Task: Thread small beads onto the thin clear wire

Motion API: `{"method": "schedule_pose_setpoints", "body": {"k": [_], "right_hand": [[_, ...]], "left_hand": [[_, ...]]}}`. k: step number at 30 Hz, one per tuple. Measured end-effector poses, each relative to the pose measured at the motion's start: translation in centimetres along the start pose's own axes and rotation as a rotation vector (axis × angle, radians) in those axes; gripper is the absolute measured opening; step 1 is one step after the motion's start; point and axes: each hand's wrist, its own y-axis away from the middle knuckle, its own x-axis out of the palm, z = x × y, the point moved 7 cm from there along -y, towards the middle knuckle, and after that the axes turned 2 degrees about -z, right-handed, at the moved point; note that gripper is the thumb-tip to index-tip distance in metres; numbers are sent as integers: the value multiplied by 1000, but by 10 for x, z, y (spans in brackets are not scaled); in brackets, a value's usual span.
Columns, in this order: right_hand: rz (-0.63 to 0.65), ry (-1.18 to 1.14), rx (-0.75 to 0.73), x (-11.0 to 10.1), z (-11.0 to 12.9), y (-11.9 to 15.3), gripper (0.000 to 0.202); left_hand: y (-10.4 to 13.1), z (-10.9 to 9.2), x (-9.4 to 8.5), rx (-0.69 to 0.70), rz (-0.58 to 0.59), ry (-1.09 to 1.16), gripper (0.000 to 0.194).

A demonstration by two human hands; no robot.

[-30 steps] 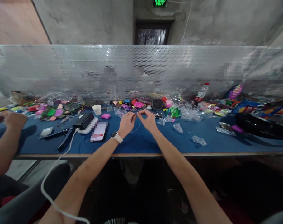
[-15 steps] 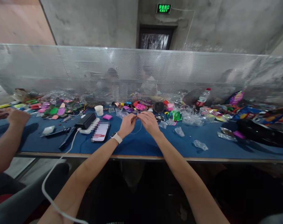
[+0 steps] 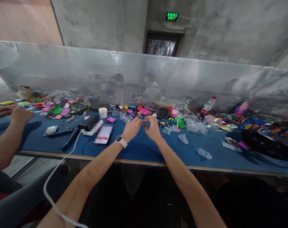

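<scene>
Above the blue table my left hand (image 3: 132, 129), with a white watch (image 3: 120, 140) on its wrist, and my right hand (image 3: 152, 127) meet at the fingertips. Both are pinched closed. A thin pale thread (image 3: 141, 135) hangs in a loop below the fingertips; anything smaller between them is hidden by the fingers. Left of my hands a phone (image 3: 104, 135) lies on the tabletop. Just behind them is a pink lump (image 3: 144, 111) in a heap of coloured pieces.
A white power strip (image 3: 92, 128) with a black adapter (image 3: 90, 123), a paper cup (image 3: 103, 112) and a pink packet (image 3: 111, 119) stand left. Clear wrappers (image 3: 204, 153) and a bottle (image 3: 208, 106) are right. Another person's hands (image 3: 20, 115) work at far left.
The view has shifted slightly. My hands stay together at the fingertips, and my right hand has turned a little, its fingers now more bent.
</scene>
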Motion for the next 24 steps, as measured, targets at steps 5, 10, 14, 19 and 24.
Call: {"method": "schedule_pose_setpoints", "body": {"k": [5,10,14,19,24], "right_hand": [[102,54,-34,0,-6,-1,22],[137,70,-67,-4,-8,-3,17],[125,-29,26,-9,-13,-8,20],[140,-279,224,-7,-24,-9,38],[282,-683,541,12,-39,2,43]], "left_hand": [[0,3,0,-7,-4,87,22],[0,6,-6,1,-53,178,24],[1,2,-4,47,-38,122,26],[3,2,5,72,47,-8,27],[6,-7,5,160,79,-65,32]]}}
